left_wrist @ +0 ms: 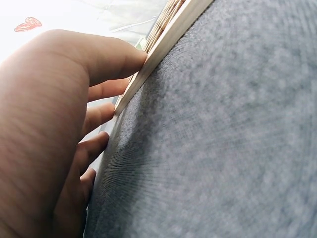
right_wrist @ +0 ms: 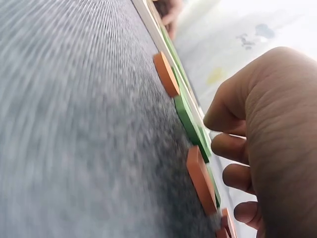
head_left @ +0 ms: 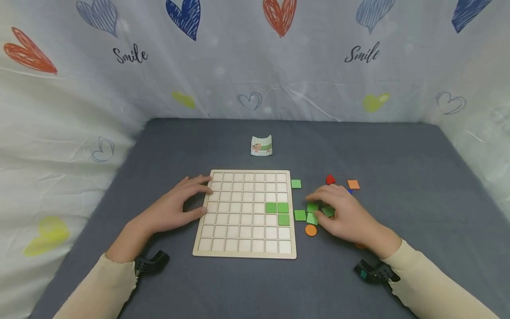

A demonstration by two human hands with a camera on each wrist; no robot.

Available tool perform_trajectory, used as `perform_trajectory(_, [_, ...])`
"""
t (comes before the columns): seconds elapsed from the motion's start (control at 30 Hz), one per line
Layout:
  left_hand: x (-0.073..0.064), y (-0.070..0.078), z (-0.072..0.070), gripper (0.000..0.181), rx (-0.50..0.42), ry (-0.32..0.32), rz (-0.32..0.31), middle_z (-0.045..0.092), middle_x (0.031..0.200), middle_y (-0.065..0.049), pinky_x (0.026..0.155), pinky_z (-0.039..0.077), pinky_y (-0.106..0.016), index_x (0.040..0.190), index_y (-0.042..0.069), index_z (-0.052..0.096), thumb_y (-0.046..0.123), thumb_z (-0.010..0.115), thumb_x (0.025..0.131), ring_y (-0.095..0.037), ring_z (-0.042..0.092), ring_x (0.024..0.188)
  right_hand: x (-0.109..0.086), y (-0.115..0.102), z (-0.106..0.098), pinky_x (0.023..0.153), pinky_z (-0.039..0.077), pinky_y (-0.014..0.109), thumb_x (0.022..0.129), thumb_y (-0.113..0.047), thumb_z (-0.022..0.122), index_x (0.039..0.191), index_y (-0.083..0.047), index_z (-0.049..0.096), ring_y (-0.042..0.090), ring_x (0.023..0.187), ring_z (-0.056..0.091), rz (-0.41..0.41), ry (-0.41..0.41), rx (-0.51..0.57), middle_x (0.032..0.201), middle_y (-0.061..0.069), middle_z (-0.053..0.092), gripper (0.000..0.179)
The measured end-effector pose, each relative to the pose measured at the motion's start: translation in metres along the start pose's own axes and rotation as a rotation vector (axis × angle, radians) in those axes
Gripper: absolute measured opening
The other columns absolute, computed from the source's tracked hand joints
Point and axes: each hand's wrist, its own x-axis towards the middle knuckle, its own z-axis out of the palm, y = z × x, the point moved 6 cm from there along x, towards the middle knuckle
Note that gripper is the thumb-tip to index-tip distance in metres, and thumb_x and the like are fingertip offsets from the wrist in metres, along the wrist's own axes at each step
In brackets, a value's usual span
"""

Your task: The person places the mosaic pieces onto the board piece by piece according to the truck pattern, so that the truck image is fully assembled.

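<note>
A pale wooden grid board [head_left: 238, 219] lies flat on the dark grey cloth. Three green square tiles [head_left: 283, 208] sit in cells near its right side. My left hand [head_left: 171, 208] touches the board's left edge with its thumb and fingertips, fingers spread. Over loose pieces right of the board is my right hand [head_left: 342, 212], its fingers loosely bent; no piece shows between thumb and fingertips in the right wrist view. Around it lie several green tiles [head_left: 312, 219], an orange disc [head_left: 311, 230], a red piece [head_left: 330, 179] and an orange square [head_left: 353, 184]. The hand partly hides some pieces.
A small picture card [head_left: 261, 146], slightly curled, stands or lies behind the board. One green tile [head_left: 296, 184] lies by the board's upper right edge. A white curtain [head_left: 255, 66] with printed hearts hangs beyond the table's back edge.
</note>
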Motion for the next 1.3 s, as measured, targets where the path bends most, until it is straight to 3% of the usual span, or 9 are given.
perform_trajectory(0.5, [-0.0005,0.0009,-0.0010,0.047,-0.001,-0.001,-0.002,0.036,0.175,-0.006,0.137,0.008,-0.057,0.148,0.019,0.063,0.038,0.075,0.107,-0.036,0.026,0.164,-0.0005,0.0085,-0.0004,0.095,0.051,0.045,0.087,0.002,0.069,0.121,-0.015,0.081,0.015,0.106,0.061,0.045,-0.065,-0.039,0.118,-0.007,0.069,0.040])
perform_trajectory(0.9, [-0.0003,-0.0002,-0.0022,0.046,0.004,0.001,0.010,0.037,0.175,-0.005,0.137,0.008,-0.056,0.147,0.020,0.063,0.039,0.075,0.107,-0.034,0.028,0.164,0.0011,0.0093,0.0024,0.092,0.048,0.042,0.090,-0.004,0.076,0.128,-0.018,0.079,0.011,0.103,0.060,0.027,-0.081,-0.044,0.119,-0.009,0.068,0.040])
perform_trajectory(1.3, [-0.0002,-0.0011,-0.0004,0.047,0.009,-0.001,0.009,0.036,0.175,-0.005,0.137,0.008,-0.057,0.148,0.020,0.063,0.041,0.074,0.107,-0.034,0.026,0.164,0.0029,0.0080,0.0008,0.079,0.043,0.036,0.090,-0.014,0.082,0.109,-0.016,0.079,0.013,0.094,0.058,-0.028,-0.019,-0.166,0.105,-0.005,0.069,0.019])
